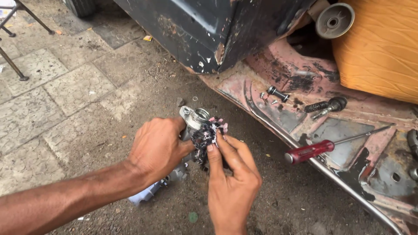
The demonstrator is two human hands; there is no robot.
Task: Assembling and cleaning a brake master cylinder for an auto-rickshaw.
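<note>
My left hand (pixel 157 147) grips a small silver metal cylinder part (pixel 194 119), its open round end pointing up. My right hand (pixel 230 180) presses a dirty, dark patterned rag (pixel 208 135) against the side of that part, thumb and fingers pinching the cloth. Both hands hover above the oily pavement, just left of a vehicle's worn floor sill.
On the rusted pink-red vehicle floor (pixel 305 87) lie a red-handled screwdriver (pixel 310 151), a black bolt (pixel 278 93), small screws (pixel 263 95) and a black spring-like part (pixel 327 106). An orange seat (pixel 383 48) stands at the right, a dark open door (pixel 209 30) above. Metal stand legs (pixel 17 39) sit far left.
</note>
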